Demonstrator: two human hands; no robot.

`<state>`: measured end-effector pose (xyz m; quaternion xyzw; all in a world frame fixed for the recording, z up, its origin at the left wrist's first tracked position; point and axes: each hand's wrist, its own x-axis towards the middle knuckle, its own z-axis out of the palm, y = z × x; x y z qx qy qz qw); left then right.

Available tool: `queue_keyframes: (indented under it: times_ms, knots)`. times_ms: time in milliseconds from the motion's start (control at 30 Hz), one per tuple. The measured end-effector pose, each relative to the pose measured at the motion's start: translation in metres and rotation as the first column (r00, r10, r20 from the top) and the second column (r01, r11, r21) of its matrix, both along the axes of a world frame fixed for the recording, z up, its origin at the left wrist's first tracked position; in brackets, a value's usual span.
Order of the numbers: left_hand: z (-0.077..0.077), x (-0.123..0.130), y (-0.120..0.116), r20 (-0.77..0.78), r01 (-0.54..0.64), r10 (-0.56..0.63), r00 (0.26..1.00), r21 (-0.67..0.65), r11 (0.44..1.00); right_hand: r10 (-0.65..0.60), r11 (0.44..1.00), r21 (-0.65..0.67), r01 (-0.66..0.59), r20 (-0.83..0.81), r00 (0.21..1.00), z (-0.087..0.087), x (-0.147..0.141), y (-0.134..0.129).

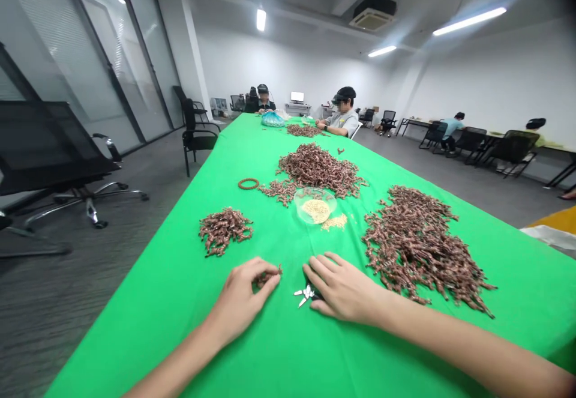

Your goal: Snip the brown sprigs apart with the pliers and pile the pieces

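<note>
My left hand (247, 287) is closed in a pinch around a small reddish-brown knobbly piece (265, 277), low over the green cloth. To its right, my right hand (337, 287) curls over a black-handled tool with silver metal prongs (306, 294); its handles are mostly hidden under the palm. Beyond my left hand lies a small pile of brown knobbly pieces (225, 230). A much larger pile (418, 242) spreads beside my right forearm. Farther ahead, a clear bowl (300, 209) holds pale small bits, with a few spilled bits (336, 222) beside it.
A big brown pile (319, 167) lies behind the bowl, and a brown ring (248, 183) left of it. Two people sit at the table's far end near a blue plastic bag (272, 119). Office chairs (198, 137) stand on the left; others work at tables on the right.
</note>
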<state>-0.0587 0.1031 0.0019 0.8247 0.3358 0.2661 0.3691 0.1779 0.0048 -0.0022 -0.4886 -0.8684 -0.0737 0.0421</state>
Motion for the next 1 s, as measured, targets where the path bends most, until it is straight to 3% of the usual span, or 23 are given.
queue_keyframes:
  times_ms: [200, 400, 633, 767, 1000]
  knots:
    - [-0.004, -0.004, -0.009, 0.158, -0.022, 0.064, 0.985, -0.253, 0.967, -0.003, 1.000, 0.009, 0.002, 0.007, 1.000, -0.003, 0.002, 0.012]
    - [-0.007, 0.000, -0.014, 0.279, -0.026, 0.176, 0.944, -0.469, 0.883, -0.033, 0.999, -0.012, 0.032, -0.155, 0.987, 0.001, -0.004, 0.009]
    - [-0.004, 0.002, -0.023, 0.344, 0.019, 0.251, 0.905, -0.622, 0.782, 0.015, 0.997, -0.064, -0.048, -0.447, 0.895, 0.013, -0.027, 0.009]
    - [-0.002, 0.003, -0.024, 0.360, 0.045, 0.307, 0.881, -0.711, 0.702, -0.025, 0.995, -0.096, -0.035, -0.564, 0.825, 0.004, -0.033, 0.011]
    - [0.007, 0.002, -0.027, 0.345, 0.083, 0.276, 0.897, -0.746, 0.661, -0.089, 0.984, -0.171, -0.041, -0.685, 0.723, -0.006, -0.031, 0.008]
